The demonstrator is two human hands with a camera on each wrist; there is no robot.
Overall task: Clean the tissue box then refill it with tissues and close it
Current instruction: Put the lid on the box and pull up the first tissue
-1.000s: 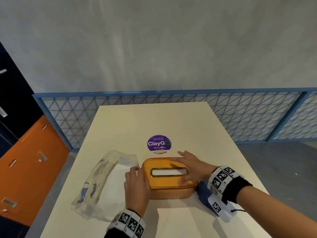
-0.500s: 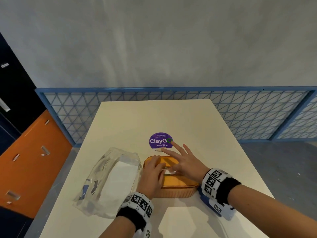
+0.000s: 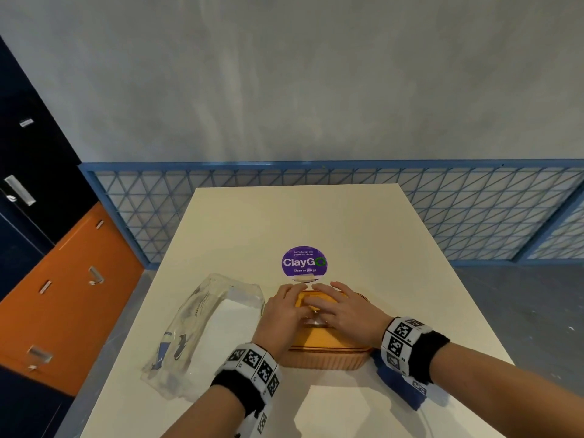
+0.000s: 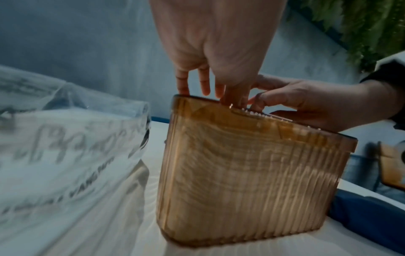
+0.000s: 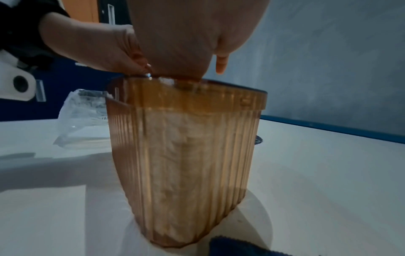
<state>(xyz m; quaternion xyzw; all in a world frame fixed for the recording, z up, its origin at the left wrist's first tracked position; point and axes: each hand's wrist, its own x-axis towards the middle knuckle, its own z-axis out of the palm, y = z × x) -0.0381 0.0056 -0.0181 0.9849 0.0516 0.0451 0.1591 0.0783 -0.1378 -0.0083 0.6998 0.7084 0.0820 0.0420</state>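
Observation:
The orange translucent tissue box [image 3: 328, 350] stands on the white table [image 3: 316, 216] with its lid on and white tissues showing through its ribbed wall [image 5: 186, 155]. Both hands lie on the lid, over the slot. The fingers of my left hand [image 3: 284, 308] reach down onto the lid's left half [image 4: 203, 83]. My right hand [image 3: 343, 308] spreads its fingers across the right half, its thumb bent down at the slot [image 4: 258, 102]. The slot and whatever is in it are hidden under the hands. The clear plastic tissue pack [image 3: 202, 327] lies just left of the box.
A blue cloth [image 3: 398, 385] lies at the box's right, partly under my right wrist. A purple round sticker [image 3: 304, 262] sits on the table just beyond the box. A blue mesh rail [image 3: 474, 216] runs behind the table; orange and dark cabinets [image 3: 63, 295] stand at the left.
My left hand has moved from the box's left end onto the lid. My right hand has drawn in from the far edge, and both now cover the slot.

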